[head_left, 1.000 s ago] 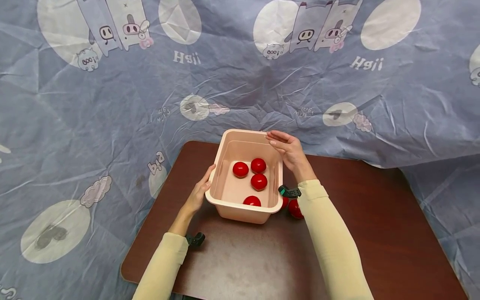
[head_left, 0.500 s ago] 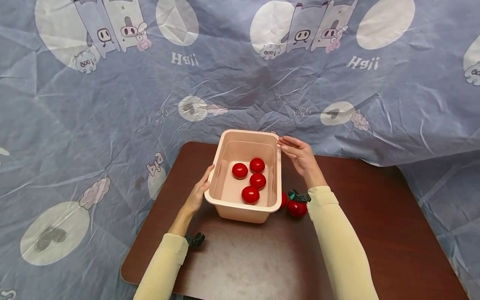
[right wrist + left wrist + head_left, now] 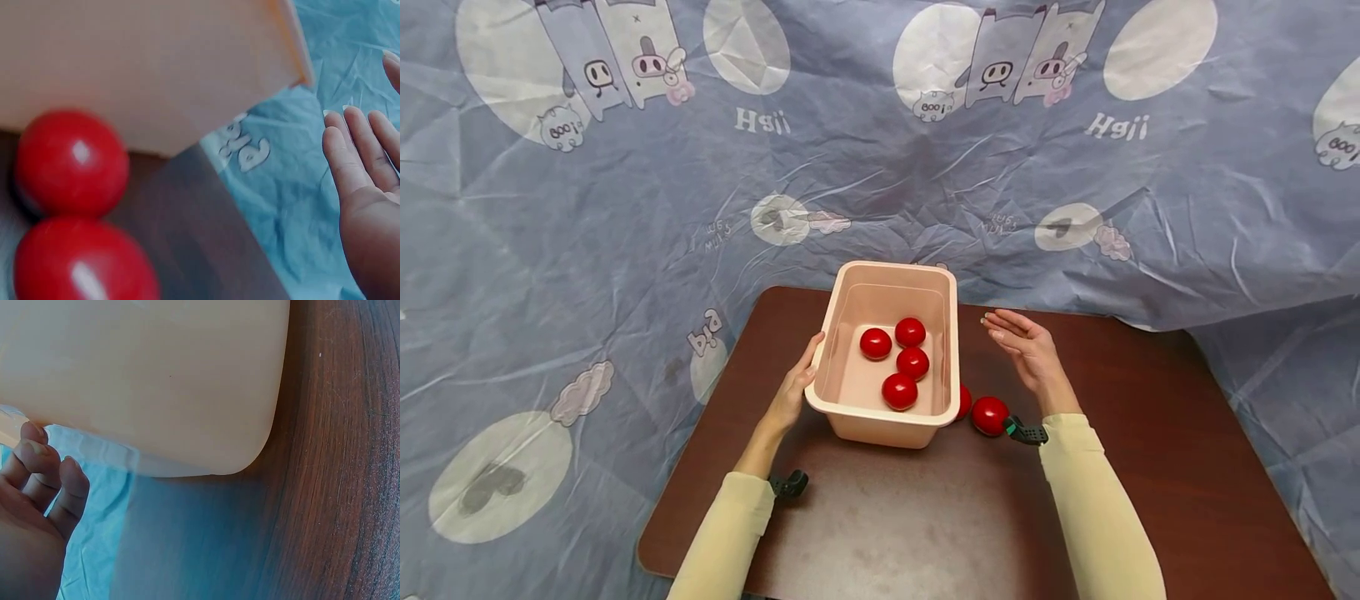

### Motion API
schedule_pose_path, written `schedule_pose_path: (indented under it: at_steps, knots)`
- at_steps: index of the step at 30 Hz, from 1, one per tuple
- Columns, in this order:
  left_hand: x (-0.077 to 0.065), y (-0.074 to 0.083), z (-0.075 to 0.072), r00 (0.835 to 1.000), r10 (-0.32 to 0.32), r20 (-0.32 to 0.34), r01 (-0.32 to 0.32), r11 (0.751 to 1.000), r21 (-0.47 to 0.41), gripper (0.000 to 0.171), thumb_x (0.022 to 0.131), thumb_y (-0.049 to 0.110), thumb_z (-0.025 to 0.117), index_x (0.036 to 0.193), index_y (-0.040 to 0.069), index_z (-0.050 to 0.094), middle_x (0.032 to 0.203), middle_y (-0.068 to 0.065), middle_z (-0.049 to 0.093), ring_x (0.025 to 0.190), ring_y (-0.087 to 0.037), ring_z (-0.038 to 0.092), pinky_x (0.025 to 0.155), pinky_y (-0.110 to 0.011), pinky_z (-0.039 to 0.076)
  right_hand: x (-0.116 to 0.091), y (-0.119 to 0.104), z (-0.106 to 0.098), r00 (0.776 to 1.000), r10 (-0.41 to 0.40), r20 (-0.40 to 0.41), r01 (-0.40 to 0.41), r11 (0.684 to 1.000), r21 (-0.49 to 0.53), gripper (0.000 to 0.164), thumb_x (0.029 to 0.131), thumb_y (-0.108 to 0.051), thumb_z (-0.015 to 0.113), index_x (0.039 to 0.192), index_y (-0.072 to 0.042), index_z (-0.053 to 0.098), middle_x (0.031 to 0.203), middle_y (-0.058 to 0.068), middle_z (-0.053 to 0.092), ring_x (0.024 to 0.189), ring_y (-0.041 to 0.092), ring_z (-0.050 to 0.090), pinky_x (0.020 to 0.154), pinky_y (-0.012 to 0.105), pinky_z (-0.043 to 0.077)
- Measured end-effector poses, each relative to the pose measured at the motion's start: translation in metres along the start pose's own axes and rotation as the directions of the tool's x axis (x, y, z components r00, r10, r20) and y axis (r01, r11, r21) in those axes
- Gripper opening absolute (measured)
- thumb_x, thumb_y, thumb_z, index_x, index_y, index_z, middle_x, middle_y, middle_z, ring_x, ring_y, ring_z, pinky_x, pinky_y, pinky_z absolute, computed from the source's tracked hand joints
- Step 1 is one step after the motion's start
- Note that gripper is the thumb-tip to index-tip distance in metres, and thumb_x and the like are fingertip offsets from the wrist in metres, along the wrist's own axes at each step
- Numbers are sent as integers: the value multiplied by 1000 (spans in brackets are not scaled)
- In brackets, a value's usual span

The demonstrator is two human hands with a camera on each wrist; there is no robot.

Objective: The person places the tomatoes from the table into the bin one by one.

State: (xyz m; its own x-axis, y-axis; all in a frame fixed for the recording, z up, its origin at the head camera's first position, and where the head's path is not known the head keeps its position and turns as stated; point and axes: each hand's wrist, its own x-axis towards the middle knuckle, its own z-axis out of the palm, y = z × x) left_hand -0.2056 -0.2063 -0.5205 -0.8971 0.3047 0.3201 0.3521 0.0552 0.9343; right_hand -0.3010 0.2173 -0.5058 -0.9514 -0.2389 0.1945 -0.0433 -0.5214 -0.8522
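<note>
A pale pink plastic bin stands near the middle of the table, with several glossy red balls inside on its floor. My left hand holds the bin's left rim; in the left wrist view its curled fingers are at the edge. To the right of the bin, my right hand is raised with its fingers extended, touching nothing. Below it, a red ball lies on the table, next to another ball partly hidden by the bin. Both outside balls show close up in the right wrist view.
The dark brown wooden table has a rounded left corner and extends to the right of the bin. A blue-grey printed cloth hangs behind the table and along its sides.
My right hand has left the bin's far right corner, moving right and toward me. The nearest ball inside has rolled slightly away from the near wall. My left hand stays on the rim.
</note>
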Motion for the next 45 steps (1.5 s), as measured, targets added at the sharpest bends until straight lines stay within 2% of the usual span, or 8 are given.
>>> schedule_pose_path:
  at_steps: [6, 11, 19, 24, 32, 37, 41, 45]
  knots:
    - [-4, 0, -2, 1000, -2, 2, 2, 1000, -19, 60, 97, 8, 26, 156, 4, 15, 163, -17, 15, 147, -34, 16, 109, -14, 23, -21, 14, -14, 1000, 21, -13, -22, 997, -71, 45, 90, 16, 50, 134, 6, 51, 136, 25, 56, 122, 30, 60, 100, 32, 48]
    - [-3, 0, -3, 1000, 3, -3, -3, 1000, -18, 60, 97, 9, 26, 156, 5, 15, 163, -16, 15, 147, -33, 17, 110, -15, 23, -33, 24, -19, 999, 13, -40, -18, 992, -129, 47, 91, 10, 55, 137, 9, 46, 135, 22, 59, 121, 27, 61, 97, 28, 50]
    - [1, 0, -5, 1000, 3, -9, -3, 1000, -29, 60, 98, 10, 26, 156, 6, 15, 163, -15, 15, 148, -31, 16, 110, -16, 22, -50, 38, -25, 998, 9, -58, -18, 987, -162, 46, 91, 11, 54, 136, 9, 47, 135, 21, 59, 122, 27, 60, 94, 26, 51]
    - [2, 0, -6, 1000, 7, -11, -7, 1000, -25, 60, 97, 10, 26, 156, 5, 15, 163, -15, 15, 147, -32, 17, 110, -14, 22, -58, 43, -30, 996, 17, -89, -34, 980, -197, 47, 90, 9, 57, 136, 8, 47, 135, 21, 59, 124, 30, 58, 95, 27, 50]
    - [2, -1, -5, 1000, 18, -11, -18, 999, -30, 60, 96, 9, 26, 155, 2, 16, 162, -19, 15, 146, -33, 18, 110, -15, 22, -75, 56, -36, 995, 28, -92, -49, 970, -237, 45, 90, 12, 55, 134, 6, 50, 132, 17, 62, 115, 18, 65, 94, 25, 49]
    - [2, -2, -4, 1000, 20, -7, -20, 999, -29, 60, 97, 8, 26, 155, 2, 16, 162, -18, 16, 147, -30, 18, 111, -14, 22, -85, 61, -39, 994, 26, -106, -53, 963, -263, 46, 89, 11, 56, 135, 8, 49, 132, 17, 62, 119, 25, 62, 94, 24, 50]
    - [3, -3, -3, 1000, 24, -8, -24, 999, -44, 59, 97, 7, 26, 155, 2, 17, 162, -17, 16, 147, -30, 18, 111, -14, 21, -92, 66, -43, 990, 43, -136, -79, 960, -270, 50, 88, 10, 59, 137, 11, 45, 134, 20, 60, 121, 25, 61, 93, 23, 50]
    - [3, -4, -2, 1000, 23, -10, -23, 998, -55, 59, 97, 7, 26, 155, 2, 17, 162, -18, 17, 147, -32, 18, 111, -15, 22, -98, 72, -46, 981, 65, -185, -117, 950, -290, 60, 86, 8, 64, 139, 15, 38, 134, 18, 60, 118, 18, 63, 93, 21, 49]
